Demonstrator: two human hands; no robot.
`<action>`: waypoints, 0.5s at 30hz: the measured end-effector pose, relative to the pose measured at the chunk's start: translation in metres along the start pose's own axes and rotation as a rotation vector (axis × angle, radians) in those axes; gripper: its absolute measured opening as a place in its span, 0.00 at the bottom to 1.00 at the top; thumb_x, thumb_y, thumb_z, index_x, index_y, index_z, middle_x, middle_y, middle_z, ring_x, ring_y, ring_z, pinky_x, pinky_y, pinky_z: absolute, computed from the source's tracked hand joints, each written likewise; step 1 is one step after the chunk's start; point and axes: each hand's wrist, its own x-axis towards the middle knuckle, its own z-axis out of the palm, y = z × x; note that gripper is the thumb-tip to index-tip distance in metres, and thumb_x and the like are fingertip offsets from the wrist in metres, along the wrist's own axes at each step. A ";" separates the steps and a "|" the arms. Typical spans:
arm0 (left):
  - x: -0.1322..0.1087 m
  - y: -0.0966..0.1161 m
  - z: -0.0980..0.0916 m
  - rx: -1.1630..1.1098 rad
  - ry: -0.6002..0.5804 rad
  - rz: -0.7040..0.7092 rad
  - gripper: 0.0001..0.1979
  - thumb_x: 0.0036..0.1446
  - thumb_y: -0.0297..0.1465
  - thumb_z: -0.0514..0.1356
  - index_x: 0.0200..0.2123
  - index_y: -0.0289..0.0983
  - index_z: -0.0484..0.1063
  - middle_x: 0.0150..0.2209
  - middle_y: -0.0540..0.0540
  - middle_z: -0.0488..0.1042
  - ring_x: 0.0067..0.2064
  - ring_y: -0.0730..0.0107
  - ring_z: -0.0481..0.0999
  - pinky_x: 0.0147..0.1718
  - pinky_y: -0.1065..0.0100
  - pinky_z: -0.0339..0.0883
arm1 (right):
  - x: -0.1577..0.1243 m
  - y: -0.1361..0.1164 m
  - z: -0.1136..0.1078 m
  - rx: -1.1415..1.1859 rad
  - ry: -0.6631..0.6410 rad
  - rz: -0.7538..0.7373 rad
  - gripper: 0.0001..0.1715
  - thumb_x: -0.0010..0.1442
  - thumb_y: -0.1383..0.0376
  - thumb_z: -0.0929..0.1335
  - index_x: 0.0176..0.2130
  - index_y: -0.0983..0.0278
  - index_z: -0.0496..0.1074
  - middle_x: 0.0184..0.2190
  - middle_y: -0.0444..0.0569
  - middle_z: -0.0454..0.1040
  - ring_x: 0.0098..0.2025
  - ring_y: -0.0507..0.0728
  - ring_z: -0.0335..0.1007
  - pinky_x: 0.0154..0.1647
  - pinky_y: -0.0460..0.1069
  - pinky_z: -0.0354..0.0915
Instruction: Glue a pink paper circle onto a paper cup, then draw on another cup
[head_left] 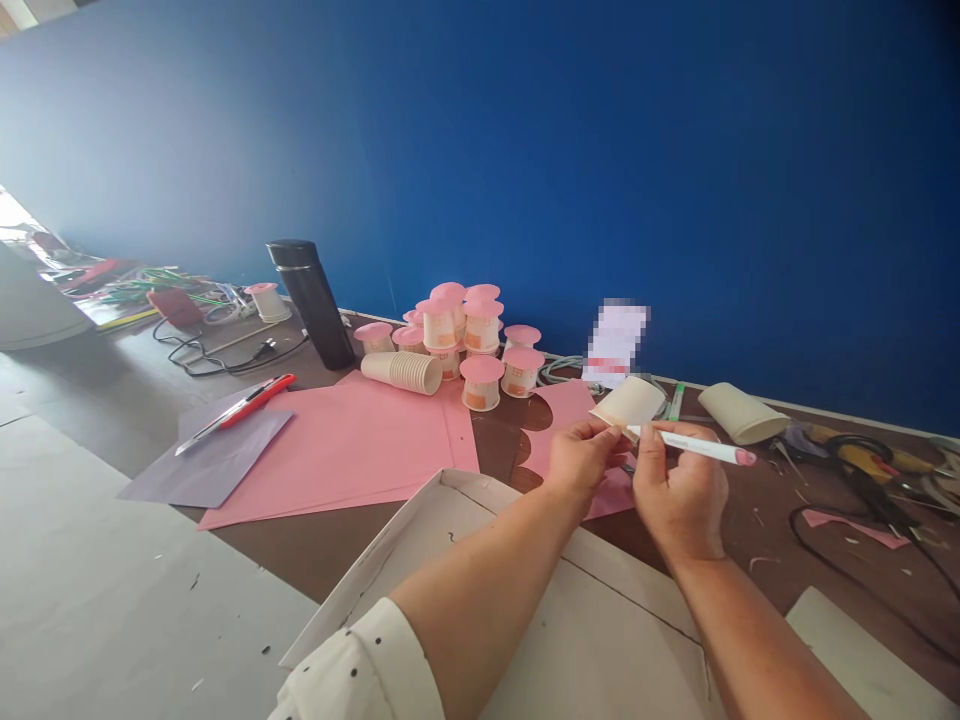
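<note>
My left hand (581, 462) grips a white paper cup (631, 402) by its rim, with the cup tilted upside down. In my right hand (681, 497) is a white marker pen (701, 445) with a pink end, its tip against the cup near the rim. What the tip is drawing is too small to make out. Pink paper (574, 400) with scalloped cut-outs lies beneath and left of the cup. Farther left stand several decorated cups (482, 382) with pink paper discs on top, some stacked. A nested stack of plain cups (401, 371) lies on its side before them.
A red utility knife (240, 412) rests on purple paper (225, 460), beside large pink sheets (352, 440). A black flask (311, 305) stands near the blue wall (480, 150). Another cup (742, 412) lies on its side at right, near cables (862, 470). A white board (465, 510) sits under my forearms.
</note>
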 end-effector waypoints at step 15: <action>-0.002 0.002 0.002 0.141 0.113 0.205 0.06 0.50 0.30 0.62 0.29 0.34 0.77 0.27 0.47 0.72 0.30 0.73 0.70 0.35 0.69 0.67 | 0.003 0.015 0.005 0.275 0.061 0.462 0.24 0.57 0.51 0.67 0.47 0.65 0.68 0.34 0.51 0.75 0.29 0.55 0.71 0.34 0.52 0.66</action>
